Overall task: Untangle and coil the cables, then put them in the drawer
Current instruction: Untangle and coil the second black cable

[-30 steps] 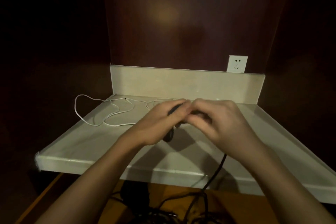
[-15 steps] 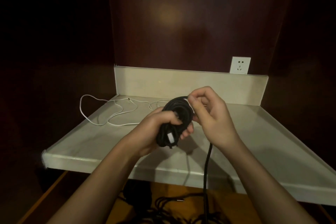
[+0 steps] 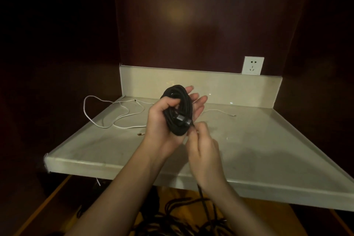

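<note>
A person's left hand (image 3: 164, 120) holds a thick coil of black cable (image 3: 178, 110) above a pale stone shelf with a raised back edge (image 3: 268, 140), the thumb curled over the top of the loops and the outer fingers stretched nearly straight behind them. The right hand (image 3: 203, 145) sits just beside the bottom of the coil, fingertips pinched together on what appears to be the cable's free run, though the dim light leaves the contact unclear. That black strand drops past the shelf's front edge to a loose tangle of dark cable (image 3: 183, 214) on a wooden surface below. A thin white cable (image 3: 115, 115) lies in open loops on the shelf's left rear. A white wall socket (image 3: 252, 65) sits above the back edge.
</note>
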### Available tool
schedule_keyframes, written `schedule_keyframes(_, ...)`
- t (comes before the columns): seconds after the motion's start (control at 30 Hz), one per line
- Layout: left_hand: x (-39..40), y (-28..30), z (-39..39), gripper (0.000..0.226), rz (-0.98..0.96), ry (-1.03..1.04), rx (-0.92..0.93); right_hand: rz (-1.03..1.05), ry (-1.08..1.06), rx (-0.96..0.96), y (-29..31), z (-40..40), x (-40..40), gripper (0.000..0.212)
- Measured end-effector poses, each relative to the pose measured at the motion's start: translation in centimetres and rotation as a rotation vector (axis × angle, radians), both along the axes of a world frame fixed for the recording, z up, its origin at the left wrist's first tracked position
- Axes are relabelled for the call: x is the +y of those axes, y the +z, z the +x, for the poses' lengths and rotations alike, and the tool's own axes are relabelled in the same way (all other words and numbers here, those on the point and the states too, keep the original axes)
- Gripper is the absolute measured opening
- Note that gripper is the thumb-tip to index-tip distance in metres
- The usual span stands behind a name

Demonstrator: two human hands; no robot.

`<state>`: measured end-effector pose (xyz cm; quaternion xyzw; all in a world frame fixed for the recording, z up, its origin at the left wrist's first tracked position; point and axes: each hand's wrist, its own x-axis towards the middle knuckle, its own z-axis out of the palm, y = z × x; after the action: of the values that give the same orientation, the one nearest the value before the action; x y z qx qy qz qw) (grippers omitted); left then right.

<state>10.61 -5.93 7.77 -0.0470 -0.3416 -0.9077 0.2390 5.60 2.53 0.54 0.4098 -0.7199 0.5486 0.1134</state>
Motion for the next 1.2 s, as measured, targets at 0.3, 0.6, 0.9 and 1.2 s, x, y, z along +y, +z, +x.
schedule_keyframes(0.3, -1.2, -0.7, -1.6, 0.015, 0.069, 0.333, 0.003, 0.181, 0.37, -0.497, 0.2, 3.4, 1.8, 0.027)
schedule_keyframes(0.6, -2.7, -2.5, -0.7, 0.032, -0.862, 0.888, -0.067, 0.444, 0.333, 0.048, 2.8, 1.9, 4.3, 0.025)
schedule_keyframes(0.9, -2.5, -1.3, 1.2, 0.032, -1.261, 0.209, -0.118, 0.378, 0.256, 0.657, 9.0, -2.5, 5.4, 0.033)
schedule_keyframes(1.2, -1.2, -1.9, 2.1, 0.041, -0.861, -0.342, -0.133, 0.296, 0.349, 0.429, 10.2, -4.6, 3.8, 0.052)
